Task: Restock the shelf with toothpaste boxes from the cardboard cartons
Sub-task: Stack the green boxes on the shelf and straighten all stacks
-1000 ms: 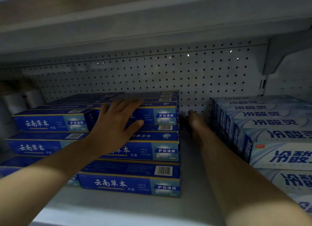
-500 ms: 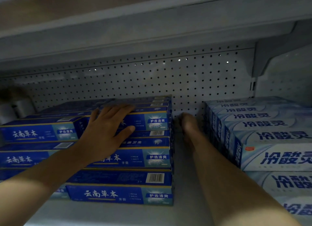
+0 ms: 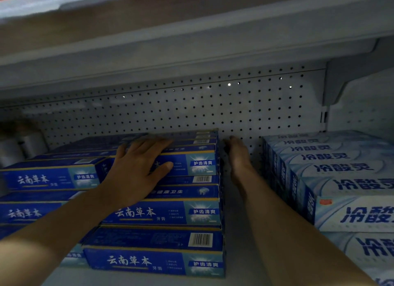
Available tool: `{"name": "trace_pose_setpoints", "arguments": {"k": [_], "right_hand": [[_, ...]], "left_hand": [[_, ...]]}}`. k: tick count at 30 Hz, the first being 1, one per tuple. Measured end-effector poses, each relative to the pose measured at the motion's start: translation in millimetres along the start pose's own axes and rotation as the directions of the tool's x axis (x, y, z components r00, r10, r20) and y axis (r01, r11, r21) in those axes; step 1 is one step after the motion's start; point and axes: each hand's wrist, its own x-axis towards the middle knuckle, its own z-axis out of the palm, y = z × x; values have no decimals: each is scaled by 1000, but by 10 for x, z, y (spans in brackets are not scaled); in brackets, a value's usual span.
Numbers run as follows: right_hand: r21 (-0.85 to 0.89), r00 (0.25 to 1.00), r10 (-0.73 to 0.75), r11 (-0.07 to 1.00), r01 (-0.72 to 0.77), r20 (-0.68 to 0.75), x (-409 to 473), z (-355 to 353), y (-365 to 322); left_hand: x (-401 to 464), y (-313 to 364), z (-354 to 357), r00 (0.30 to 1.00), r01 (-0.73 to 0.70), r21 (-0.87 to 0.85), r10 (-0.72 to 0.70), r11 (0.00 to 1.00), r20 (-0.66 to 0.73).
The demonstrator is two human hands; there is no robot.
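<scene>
The blue toothpaste boxes [image 3: 162, 213] look light, stiff and slick — best gripped across their long sides or pushed from the ends. They're stacked in stepped tiers on the shelf [image 3: 236, 243], gold-edged with white lettering. The left hand [image 3: 136, 170] presses flat, fingers straight, on the top tier. The right hand [image 3: 238, 155] reaches behind the stack's end — I cannot tell its grip. Pale boxes [image 3: 341, 179] sit right.

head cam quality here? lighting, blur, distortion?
Head view: dim, bluish light under the upper shelf; right hand sits in deep shadow in the gap, fingers unreadable; left hand lit, fairly sharp; far-left objects and top-left corner blurred; wide-angle bends the shelf edges; bright pinpoints through the pegboard.
</scene>
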Motion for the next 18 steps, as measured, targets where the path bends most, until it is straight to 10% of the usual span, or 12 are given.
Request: {"name": "trace_pose_setpoints", "arguments": {"k": [18], "right_hand": [[84,990,121,988,-126,70,-186,-40,-166]], "left_hand": [[8,-68,-79,998,24,35,-26,999,60]]}}
